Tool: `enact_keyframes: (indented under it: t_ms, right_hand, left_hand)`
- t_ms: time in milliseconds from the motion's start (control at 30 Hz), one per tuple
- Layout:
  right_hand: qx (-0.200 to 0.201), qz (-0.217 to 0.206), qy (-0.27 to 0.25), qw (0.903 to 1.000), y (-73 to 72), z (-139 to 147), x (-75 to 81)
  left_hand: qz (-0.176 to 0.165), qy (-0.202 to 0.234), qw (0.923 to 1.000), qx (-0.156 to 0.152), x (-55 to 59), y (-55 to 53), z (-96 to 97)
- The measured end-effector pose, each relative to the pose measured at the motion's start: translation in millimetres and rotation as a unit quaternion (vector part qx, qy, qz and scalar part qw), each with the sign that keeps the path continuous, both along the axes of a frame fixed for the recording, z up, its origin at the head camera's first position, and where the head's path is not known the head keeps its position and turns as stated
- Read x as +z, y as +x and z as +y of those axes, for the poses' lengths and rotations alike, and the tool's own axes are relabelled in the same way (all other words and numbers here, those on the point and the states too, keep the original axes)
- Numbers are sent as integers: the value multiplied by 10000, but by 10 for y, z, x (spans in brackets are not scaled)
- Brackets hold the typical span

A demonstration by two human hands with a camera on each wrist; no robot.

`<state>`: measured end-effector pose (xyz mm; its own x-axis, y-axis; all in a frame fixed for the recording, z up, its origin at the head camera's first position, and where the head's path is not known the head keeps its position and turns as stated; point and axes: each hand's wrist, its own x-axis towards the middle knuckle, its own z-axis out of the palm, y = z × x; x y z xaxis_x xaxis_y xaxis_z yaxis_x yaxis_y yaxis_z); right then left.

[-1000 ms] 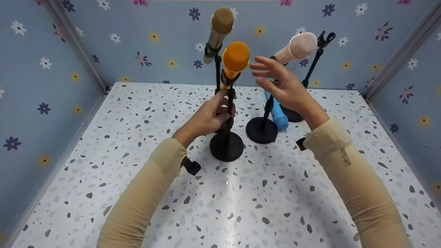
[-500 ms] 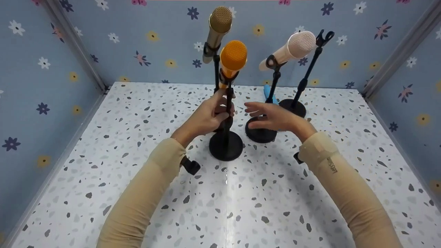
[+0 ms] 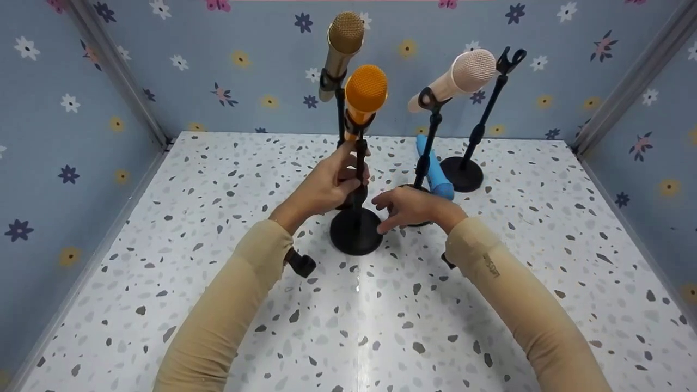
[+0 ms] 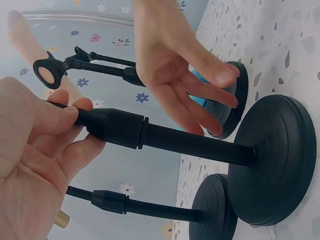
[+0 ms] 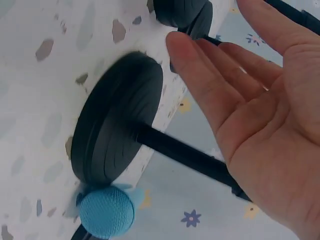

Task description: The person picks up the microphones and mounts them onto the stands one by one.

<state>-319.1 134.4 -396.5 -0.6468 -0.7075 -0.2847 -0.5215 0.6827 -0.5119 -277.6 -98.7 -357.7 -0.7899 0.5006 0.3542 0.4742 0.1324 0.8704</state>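
An orange microphone (image 3: 366, 90) sits tilted in the clip of a black microphone stand (image 3: 356, 239). My left hand (image 3: 326, 182) grips this stand's pole below the clip; in the left wrist view, thumb and fingers pinch the pole just above its thick collar (image 4: 117, 129). Beside the same stand's round base, on its right, is my right hand (image 3: 414, 207), fingers loosely bent and holding nothing. In the right wrist view its fingers (image 5: 210, 85) and thumb are apart. Part of the base under the pale pink microphone (image 3: 472, 71) is hidden behind this hand.
A gold microphone (image 3: 346, 34) stands on another stand close behind the orange one. Between the right-hand stands a blue microphone (image 3: 435, 169) lies on the speckled table (image 3: 305, 332). The far-right stand (image 3: 478, 130) has an empty clip. Flowered panels (image 3: 239, 76) enclose the back and sides.
My right hand has come down from beside the pale pink microphone and moved left to the orange microphone's stand base. The left hand keeps its grip on the pole.
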Motion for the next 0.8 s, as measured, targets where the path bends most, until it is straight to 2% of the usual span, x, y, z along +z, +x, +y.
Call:
enact_keyframes:
  t_ms: [167,367,500,700,800]
  right_hand:
    - [-23,73,423,9991,56,-195,-73]
    - [-157,598,836,9946,125,-316,-178]
    - [-233,726,864,9933,155,-314,-226]
    - [23,944,876,9917,175,-325,-226]
    - [25,981,1014,9900,186,-349,-200]
  left_hand:
    - [-19,35,10000,5,-2,-2,1]
    - [-25,93,10000,21,-7,-4,17]
    - [22,58,10000,15,-19,-1,30]
    - [9,154,9999,-14,-28,0,17]
    - [48,185,9998,-1,-27,-3,16]
